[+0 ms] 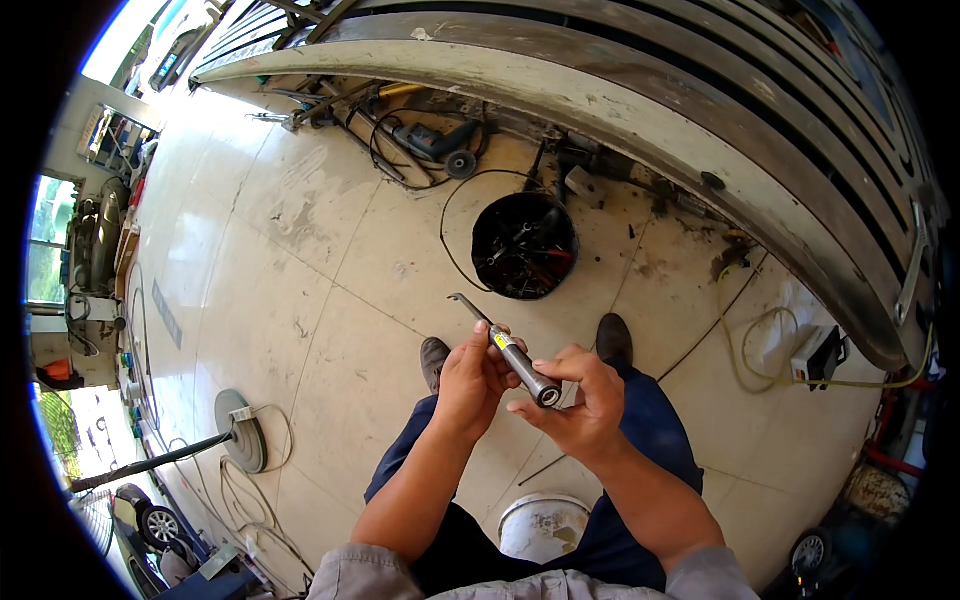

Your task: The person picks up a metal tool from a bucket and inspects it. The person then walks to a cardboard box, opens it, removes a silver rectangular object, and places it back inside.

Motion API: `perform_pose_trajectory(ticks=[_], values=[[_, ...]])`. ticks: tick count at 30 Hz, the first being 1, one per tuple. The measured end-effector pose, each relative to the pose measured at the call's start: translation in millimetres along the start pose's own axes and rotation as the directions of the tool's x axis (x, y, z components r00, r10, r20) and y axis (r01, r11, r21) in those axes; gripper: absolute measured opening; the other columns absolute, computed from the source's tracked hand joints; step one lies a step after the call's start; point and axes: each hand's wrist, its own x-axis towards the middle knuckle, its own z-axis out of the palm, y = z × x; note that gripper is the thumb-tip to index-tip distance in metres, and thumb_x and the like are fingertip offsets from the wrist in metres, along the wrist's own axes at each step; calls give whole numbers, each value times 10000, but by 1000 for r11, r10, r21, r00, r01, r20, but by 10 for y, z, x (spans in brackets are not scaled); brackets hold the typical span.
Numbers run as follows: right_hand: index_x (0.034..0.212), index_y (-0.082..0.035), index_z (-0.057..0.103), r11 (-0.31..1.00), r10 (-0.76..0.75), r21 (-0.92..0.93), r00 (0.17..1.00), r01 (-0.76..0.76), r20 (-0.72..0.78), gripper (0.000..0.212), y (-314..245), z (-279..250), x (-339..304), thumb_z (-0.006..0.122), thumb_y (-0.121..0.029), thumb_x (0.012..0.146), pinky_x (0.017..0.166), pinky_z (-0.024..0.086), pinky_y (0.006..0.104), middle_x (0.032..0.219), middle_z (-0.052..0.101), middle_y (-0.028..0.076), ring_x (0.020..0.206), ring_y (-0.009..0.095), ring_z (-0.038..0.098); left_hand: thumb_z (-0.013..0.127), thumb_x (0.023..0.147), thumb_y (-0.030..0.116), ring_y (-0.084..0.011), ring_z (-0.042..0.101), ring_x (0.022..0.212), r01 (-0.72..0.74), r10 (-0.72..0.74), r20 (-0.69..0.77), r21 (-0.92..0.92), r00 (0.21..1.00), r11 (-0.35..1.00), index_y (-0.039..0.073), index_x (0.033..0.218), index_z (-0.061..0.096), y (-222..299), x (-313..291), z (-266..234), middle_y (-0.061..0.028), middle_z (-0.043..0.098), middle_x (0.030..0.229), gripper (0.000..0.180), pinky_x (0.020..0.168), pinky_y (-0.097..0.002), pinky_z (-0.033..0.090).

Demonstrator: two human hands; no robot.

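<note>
I hold a slim metal tube [522,364] with a yellow label and a thin hooked rod [466,304] sticking out of its far end. My left hand [470,380] wraps around the tube's middle from the left. My right hand [572,400] pinches the near, open end between thumb and fingers. Both hands are in front of my knees, above my two dark shoes [612,338] on the pale tiled floor [290,260].
A black bucket [524,246] full of tools stands just ahead of my feet. An angle grinder [436,142] and cables lie near a long metal frame [600,90]. A white bucket [543,526] sits between my legs, and a fan stand [240,430] is at the left.
</note>
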Motion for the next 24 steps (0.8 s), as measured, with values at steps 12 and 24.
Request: perform_pose_trajectory(ticks=[12, 24], values=[[1048, -5, 628, 999, 19, 46, 1000, -19, 9, 465, -23, -30, -3, 877, -297, 787, 585, 464, 265, 775, 639, 94, 649, 154, 585, 462, 1075, 403, -136, 559, 752, -61, 61, -26, 11, 998, 998, 53, 1067, 575, 22, 19, 17, -42, 624, 888, 368, 675, -282, 462], [1091, 36, 669, 977, 67, 197, 995, -80, 70, 326, -101, -1, 5, 512, -246, 1052, 567, 421, 263, 792, 582, 78, 634, 116, 519, 482, 1074, 332, -161, 621, 827, -211, 215, 64, -73, 974, 975, 19, 1140, 580, 161, 13, -137, -99, 665, 951, 334, 710, -282, 498]])
